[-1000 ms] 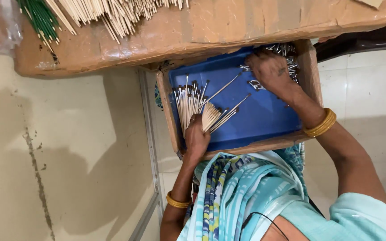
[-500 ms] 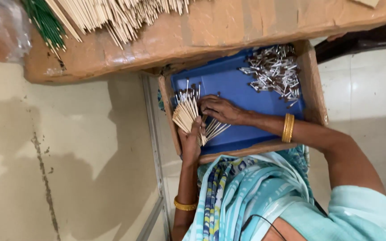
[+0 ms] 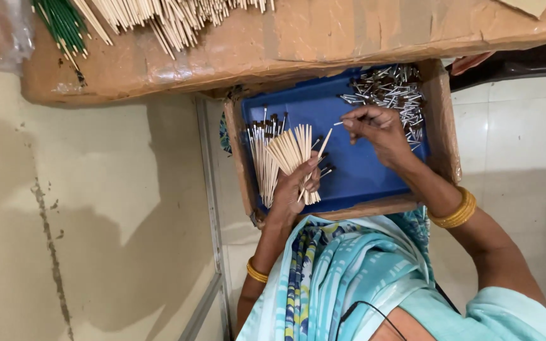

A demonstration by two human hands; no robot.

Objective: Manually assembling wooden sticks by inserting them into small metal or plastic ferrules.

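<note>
While our left hand (image 3: 295, 183) is gripping a fan of sticks (image 3: 289, 155) at the frame's centre, our right hand (image 3: 377, 129) is pinching one metal tip (image 3: 339, 123) over the blue tray (image 3: 361, 170); joining them needs careful aim.

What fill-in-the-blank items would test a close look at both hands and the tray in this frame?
1. The left hand holds a fanned bundle of thin ____.
2. The right hand pinches a small metal piece above the ____ tray.
3. The pile of metal pieces lies in the tray corner nearest the ____ hand.
4. The wrist by the right hand wears a ____ bangle.

Missing words: sticks; blue; right; gold
</note>
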